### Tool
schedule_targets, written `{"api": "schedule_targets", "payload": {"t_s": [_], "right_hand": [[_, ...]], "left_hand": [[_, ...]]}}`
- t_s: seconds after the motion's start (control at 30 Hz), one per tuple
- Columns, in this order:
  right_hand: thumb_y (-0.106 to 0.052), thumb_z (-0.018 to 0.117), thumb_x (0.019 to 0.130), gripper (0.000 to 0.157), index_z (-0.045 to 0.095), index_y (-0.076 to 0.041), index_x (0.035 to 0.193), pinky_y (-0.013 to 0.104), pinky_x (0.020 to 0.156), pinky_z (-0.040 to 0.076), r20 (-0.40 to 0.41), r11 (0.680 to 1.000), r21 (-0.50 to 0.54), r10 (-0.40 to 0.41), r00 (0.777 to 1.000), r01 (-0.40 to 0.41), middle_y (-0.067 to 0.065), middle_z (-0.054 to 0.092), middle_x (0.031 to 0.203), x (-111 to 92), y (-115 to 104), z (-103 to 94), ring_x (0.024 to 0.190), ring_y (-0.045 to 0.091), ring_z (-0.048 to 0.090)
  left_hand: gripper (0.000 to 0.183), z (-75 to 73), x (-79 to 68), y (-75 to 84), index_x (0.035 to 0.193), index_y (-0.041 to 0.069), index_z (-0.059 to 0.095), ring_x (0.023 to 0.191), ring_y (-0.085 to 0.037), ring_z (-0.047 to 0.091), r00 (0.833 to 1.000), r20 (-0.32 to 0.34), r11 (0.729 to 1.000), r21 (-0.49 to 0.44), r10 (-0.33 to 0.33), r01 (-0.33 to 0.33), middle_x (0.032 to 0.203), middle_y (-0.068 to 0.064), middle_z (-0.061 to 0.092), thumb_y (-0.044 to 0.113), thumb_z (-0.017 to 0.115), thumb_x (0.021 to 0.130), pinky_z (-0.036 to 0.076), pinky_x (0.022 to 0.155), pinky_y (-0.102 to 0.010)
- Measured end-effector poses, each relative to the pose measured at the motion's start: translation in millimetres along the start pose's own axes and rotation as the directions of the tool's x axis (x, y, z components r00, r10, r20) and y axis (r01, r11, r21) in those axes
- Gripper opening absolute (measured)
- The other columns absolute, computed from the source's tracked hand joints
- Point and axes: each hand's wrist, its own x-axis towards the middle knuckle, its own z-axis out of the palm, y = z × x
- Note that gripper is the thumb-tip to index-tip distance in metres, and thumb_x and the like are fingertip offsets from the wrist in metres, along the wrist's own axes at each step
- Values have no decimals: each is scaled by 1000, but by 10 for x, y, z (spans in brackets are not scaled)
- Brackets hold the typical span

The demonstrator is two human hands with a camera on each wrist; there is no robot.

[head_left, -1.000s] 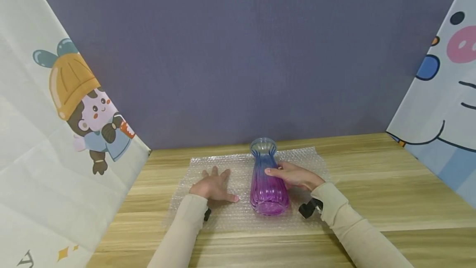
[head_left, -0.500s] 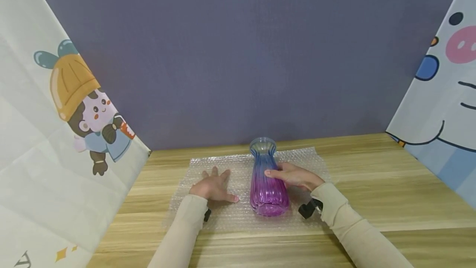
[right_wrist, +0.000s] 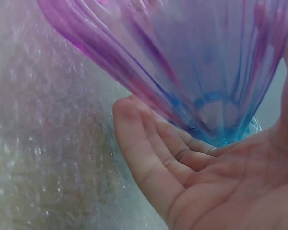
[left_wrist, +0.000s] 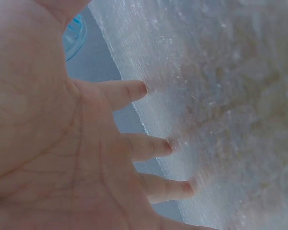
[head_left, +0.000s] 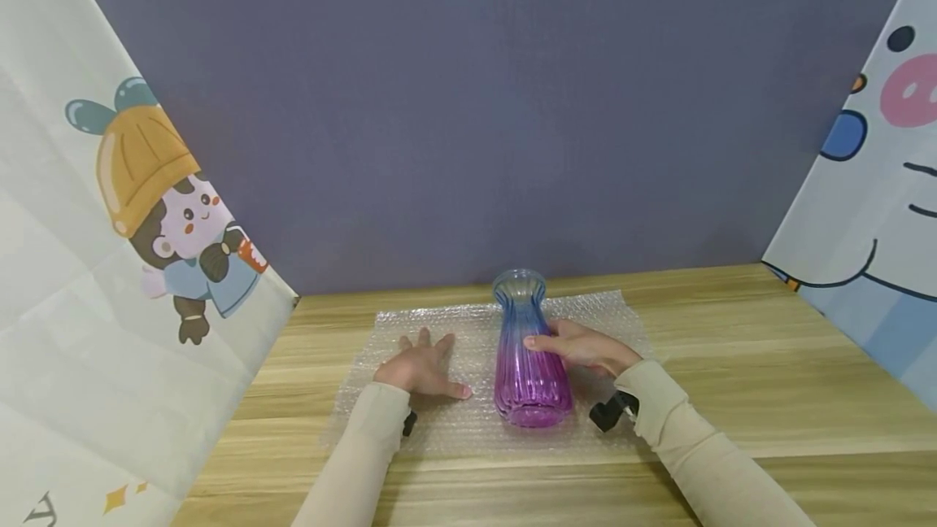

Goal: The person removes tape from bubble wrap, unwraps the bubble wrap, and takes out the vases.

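A ribbed glass vase [head_left: 529,372], blue at the neck and purple at the base, lies tilted over a sheet of bubble wrap [head_left: 476,429], its mouth pointing to the far side. My right hand [head_left: 589,346] holds it from the right, thumb across the front and the other fingers behind and under the glass, as the right wrist view shows. To the left, my left hand [head_left: 419,368] is spread with straight fingers, fingertips touching the bubble wrap. In the left wrist view the palm and fingers [left_wrist: 153,146] meet the wrap's surface.
The bubble wrap lies flat on a wood-grain table [head_left: 732,364]. A dark grey-blue panel [head_left: 468,120] rises behind the table's far edge. Cartoon-printed white panels flank it, one on the left [head_left: 73,307] and one on the right [head_left: 827,226].
Both hands keep their places. The vase's base has dipped very slightly toward me; the whole head view has shifted a little.
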Motion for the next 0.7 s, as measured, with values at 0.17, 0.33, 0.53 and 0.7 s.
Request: {"api": "schedule_targets", "payload": {"t_s": [0.17, 0.33, 0.53, 0.7], "right_hand": [[-42, 65, 99, 83, 30, 8, 155, 63, 119, 37, 8, 1000, 14, 3, 1000, -3, 28, 52, 149, 10, 6, -4, 143, 48, 45], [-41, 66, 98, 87, 24, 6, 158, 61, 118, 39, 32, 999, 45, -7, 999, 5, 28, 48, 152, 13, 19, -7, 143, 47, 45], [-38, 66, 98, 87, 22, 5, 158, 58, 114, 45, 50, 996, 92, -8, 999, 4, 28, 50, 151, 10, 24, -15, 140, 45, 50], [-38, 65, 98, 87, 20, 6, 158, 56, 112, 49, 66, 995, 100, -17, 998, 10, 29, 49, 151, 2, 3, -8, 138, 45, 52]], "left_hand": [[116, -3, 4, -2, 164, 26, 24, 151, -61, 10, 1000, 2, 1000, -6, -3, 3, 171, -23, 8, 70, 80, 71, 26, 97, -91], [116, -6, -2, -1, 164, 27, 25, 151, -61, 10, 1000, 1, 1000, -11, -5, 5, 171, -23, 8, 69, 80, 71, 26, 98, -91], [115, -8, -8, -5, 164, 27, 25, 152, -60, 10, 1000, 4, 1000, -22, -5, 6, 171, -23, 7, 68, 81, 71, 26, 99, -90], [115, -11, -4, -9, 164, 26, 25, 151, -61, 10, 1000, 2, 1000, -17, -1, 1, 171, -23, 8, 69, 80, 71, 26, 98, -91]]}}
